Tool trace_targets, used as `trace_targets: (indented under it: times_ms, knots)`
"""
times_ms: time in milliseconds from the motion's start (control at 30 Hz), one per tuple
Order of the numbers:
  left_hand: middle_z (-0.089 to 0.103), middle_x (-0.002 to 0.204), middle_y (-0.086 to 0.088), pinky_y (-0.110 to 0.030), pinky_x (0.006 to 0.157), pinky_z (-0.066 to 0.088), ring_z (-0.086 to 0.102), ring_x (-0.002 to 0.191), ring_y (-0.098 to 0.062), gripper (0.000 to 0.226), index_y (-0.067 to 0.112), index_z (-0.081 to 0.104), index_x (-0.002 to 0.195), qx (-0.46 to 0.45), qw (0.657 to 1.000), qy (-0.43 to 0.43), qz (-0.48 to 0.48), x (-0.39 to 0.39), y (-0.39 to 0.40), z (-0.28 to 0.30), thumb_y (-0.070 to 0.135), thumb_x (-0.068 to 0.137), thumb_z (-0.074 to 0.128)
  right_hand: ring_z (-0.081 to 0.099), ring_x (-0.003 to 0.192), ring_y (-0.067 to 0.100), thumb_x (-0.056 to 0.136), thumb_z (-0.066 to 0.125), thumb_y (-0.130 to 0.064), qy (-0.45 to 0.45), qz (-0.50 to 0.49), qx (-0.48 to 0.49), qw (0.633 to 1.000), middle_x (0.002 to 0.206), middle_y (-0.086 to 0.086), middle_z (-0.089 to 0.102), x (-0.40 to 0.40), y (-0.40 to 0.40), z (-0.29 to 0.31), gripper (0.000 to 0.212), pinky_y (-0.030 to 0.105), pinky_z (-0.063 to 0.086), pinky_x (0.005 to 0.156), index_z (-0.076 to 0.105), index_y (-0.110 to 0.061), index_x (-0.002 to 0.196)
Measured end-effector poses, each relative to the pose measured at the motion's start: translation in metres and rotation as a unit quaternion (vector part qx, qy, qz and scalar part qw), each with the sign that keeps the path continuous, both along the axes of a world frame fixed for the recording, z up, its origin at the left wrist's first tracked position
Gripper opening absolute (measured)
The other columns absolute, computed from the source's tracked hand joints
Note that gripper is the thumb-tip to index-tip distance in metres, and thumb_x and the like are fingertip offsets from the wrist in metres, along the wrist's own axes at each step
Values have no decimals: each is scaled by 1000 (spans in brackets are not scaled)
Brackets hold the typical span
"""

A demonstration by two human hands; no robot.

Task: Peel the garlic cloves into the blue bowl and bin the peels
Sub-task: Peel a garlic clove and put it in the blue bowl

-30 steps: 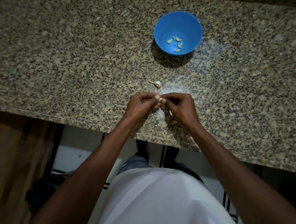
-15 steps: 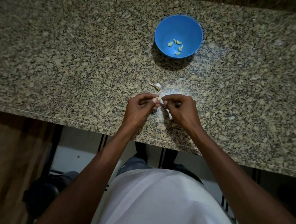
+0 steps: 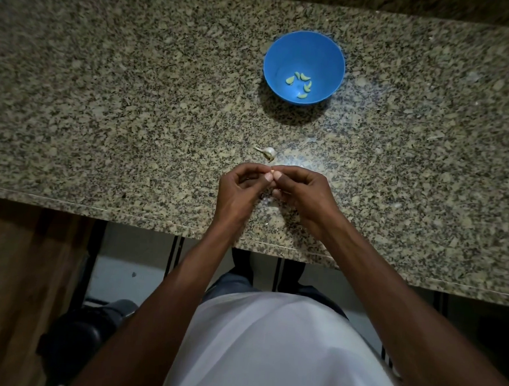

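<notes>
Garlic clove (image 3: 272, 172) is pinched between my two hands, just over the counter (image 3: 132, 109) nr its front edge, well short of the bowl (image 3: 305, 45). Left hand (image 3: 241, 189) has thumb + forefinger curled onto the clove from one side; right hand (image 3: 303, 193) does the same from the other side, fingertips of both meeting at it. Only a tiny pale bit of the clove shows betw the fingertips, rest hidden, so can't tell how much skin is on it. Bowl is blue, sits on the counter further from me than my hands and slightly to the right. Five peeled cloves (image 3: 300, 84) lie in its bottom, pale yellow-green. Betw bowl and hands, just beyond my fingertips, lies a whitish garlic piece (image 3: 268, 153) w/ a thin stem pointing left
</notes>
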State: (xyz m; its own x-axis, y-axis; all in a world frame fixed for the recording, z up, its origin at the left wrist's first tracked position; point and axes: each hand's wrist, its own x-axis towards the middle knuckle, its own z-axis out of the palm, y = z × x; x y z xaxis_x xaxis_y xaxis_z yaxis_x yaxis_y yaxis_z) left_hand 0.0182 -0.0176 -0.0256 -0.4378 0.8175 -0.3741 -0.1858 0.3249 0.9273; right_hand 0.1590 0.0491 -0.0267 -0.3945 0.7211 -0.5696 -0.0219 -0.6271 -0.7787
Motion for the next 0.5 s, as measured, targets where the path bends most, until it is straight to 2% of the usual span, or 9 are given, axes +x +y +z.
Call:
trace_targets:
  times_ms: [133,267,333,433,500]
  knots:
    - [78,99,2,-18,78,58,74,96,-9,14,7,75,105,21,997,58,-50,-7,3,4,9,91,76,76,88,19,93,77,-9,-10,14,21,1000,97,16,79,2,6,4,18,27,61,79,77,0,109]
    - [77,100,-3,-32,86,62,74,99,-17,14,8,77,102,26,991,89,-96,-18,6,4,14,90,79,78,83,26,90,79,-5,-50,46,72,995,94,21,78,5,13,9,17,32,64,77,74,3,104]
    - [78,98,-2,-34,86,62,75,97,-16,14,9,78,101,27,987,111,-115,-22,8,5,17,90,79,78,84,26,91,79,-7,-57,56,82,993,93,20,79,4,15,11,14,32,64,78,75,2,102]
    - [78,96,2,-24,77,61,75,92,-10,11,12,77,101,40,983,137,-112,-27,11,5,18,92,78,77,93,26,93,78,-10,-18,21,29,999,101,18,79,-2,10,11,18,31,63,85,77,2,105]
    - [79,97,2,-22,76,60,76,92,-10,13,11,79,101,34,989,111,-89,-28,14,5,17,90,80,77,98,26,91,80,-9,6,-23,-7,1000,105,17,79,-8,5,10,20,31,63,88,77,2,107]
